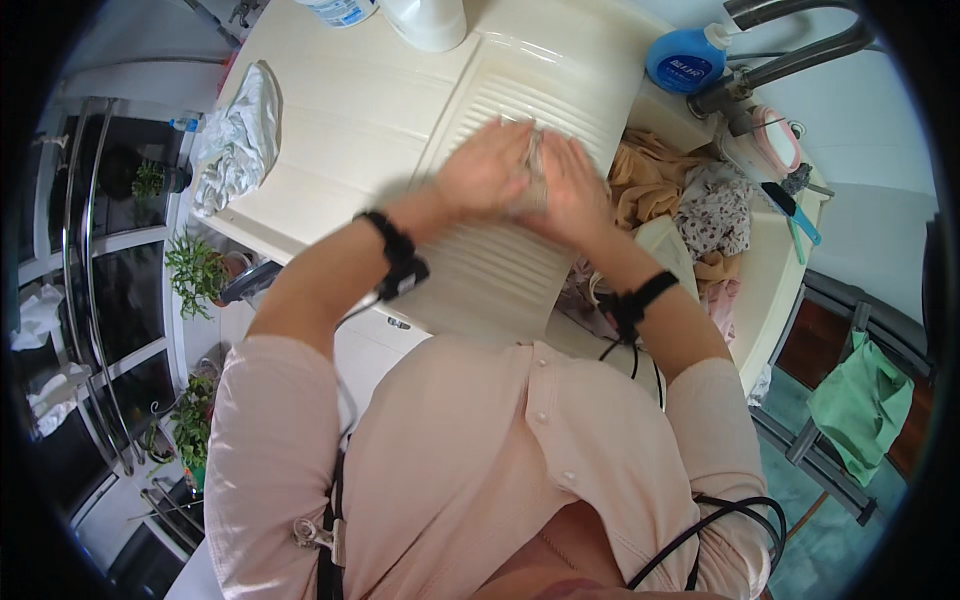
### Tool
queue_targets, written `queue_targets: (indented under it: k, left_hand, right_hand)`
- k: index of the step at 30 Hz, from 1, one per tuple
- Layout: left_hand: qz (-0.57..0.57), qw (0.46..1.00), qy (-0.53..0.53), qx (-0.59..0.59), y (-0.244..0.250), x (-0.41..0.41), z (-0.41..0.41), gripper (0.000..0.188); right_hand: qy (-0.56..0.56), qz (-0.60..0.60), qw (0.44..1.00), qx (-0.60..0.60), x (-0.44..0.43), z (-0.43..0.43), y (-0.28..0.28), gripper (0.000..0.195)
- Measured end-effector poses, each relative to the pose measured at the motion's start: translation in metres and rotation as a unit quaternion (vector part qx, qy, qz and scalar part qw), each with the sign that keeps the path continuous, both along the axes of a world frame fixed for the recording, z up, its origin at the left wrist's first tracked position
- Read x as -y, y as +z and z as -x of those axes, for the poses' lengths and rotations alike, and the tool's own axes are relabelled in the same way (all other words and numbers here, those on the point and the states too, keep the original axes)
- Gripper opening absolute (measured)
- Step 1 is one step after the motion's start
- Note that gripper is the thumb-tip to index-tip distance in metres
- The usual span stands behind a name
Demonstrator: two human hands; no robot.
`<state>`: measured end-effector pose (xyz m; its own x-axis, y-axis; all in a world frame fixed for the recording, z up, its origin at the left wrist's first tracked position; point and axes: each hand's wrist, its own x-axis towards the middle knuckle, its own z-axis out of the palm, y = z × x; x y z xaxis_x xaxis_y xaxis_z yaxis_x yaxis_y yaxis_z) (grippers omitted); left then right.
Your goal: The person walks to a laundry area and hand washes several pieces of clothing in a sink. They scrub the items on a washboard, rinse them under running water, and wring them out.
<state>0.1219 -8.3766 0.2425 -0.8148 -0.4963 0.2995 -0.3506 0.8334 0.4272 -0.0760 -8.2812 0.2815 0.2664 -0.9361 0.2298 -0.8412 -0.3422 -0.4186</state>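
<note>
My left hand (484, 166) and my right hand (572, 191) meet over the ribbed washboard (510, 259) moulded into a cream laundry sink. Pressed between them is a small greyish-white cloth (535, 169), mostly covered by the fingers. Motion blurs both hands, so exact finger positions are hard to make out. Close by my right hand, the sink basin (776, 262) holds orange-tan fabric (649, 180) and a white patterned cloth (716, 206).
Crumpled white cloth (244, 142) lies on the counter's left edge. At the back stand a white bottle (427, 22), a tub (337, 9) and a blue detergent bottle (682, 60). The metal faucet (795, 64) arches at right, above a blue-handled brush (795, 214). Cables hang from my wrists.
</note>
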Motion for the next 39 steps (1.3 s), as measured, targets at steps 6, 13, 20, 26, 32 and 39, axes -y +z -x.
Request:
queue_targets:
  k: [6, 13, 20, 26, 32, 39]
  left_hand:
    - [0.008, 0.983, 0.177, 0.039, 0.000, 0.032, 0.018, 0.060]
    - [0.011, 1.000, -0.006, -0.022, -0.002, 0.008, 0.004, 0.065]
    - [0.014, 0.994, 0.084, -0.066, -0.024, 0.013, 0.008, 0.062]
    - [0.061, 0.998, 0.013, 0.010, -0.002, 0.018, 0.008, 0.066]
    - [0.030, 0.987, 0.157, -0.009, -0.017, 0.042, 0.017, 0.061]
    - [0.050, 0.997, 0.051, 0.028, 0.000, 0.019, 0.009, 0.064]
  right_hand:
    - [-0.077, 0.013, 0.996, 0.038, 0.033, -0.013, -0.013, 0.097]
    - [-0.020, -0.020, 0.999, -0.017, 0.007, -0.001, -0.010, 0.100]
    - [-0.034, 0.006, 0.998, 0.050, 0.002, -0.008, -0.018, 0.096]
    - [-0.021, 0.010, 1.000, 0.000, 0.015, 0.000, -0.014, 0.095]
    - [-0.070, -0.024, 0.996, 0.052, 0.030, -0.015, -0.009, 0.095]
    - [-0.013, 0.023, 1.000, 0.003, 0.021, 0.001, -0.016, 0.092]
